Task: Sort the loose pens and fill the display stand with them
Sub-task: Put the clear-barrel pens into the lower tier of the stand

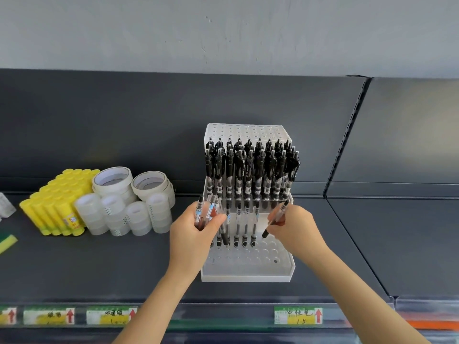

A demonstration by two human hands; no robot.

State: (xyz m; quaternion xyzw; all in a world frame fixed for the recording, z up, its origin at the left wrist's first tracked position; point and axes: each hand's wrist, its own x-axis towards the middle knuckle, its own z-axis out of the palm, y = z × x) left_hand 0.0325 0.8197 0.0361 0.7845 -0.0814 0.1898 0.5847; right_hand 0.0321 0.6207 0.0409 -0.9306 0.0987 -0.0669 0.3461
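A white stepped display stand (248, 275) with rows of holes sits on the dark shelf. Its upper step holds several black click pens (250, 170). Several clear pens (244, 228) stand in the back row of the lower step. My left hand (196, 234) grips a bunch of clear pens (207, 211) at the stand's left side. My right hand (295, 229) pinches one clear pen (275, 219), slanted with its dark tip down over the empty holes at the right of the lower step.
To the left stand yellow glue sticks (57, 202) and rolls of clear tape (124, 207). A dark shelf (99, 264) runs under everything, with price labels (298, 315) along its front rail. A dark back panel (124, 132) rises behind.
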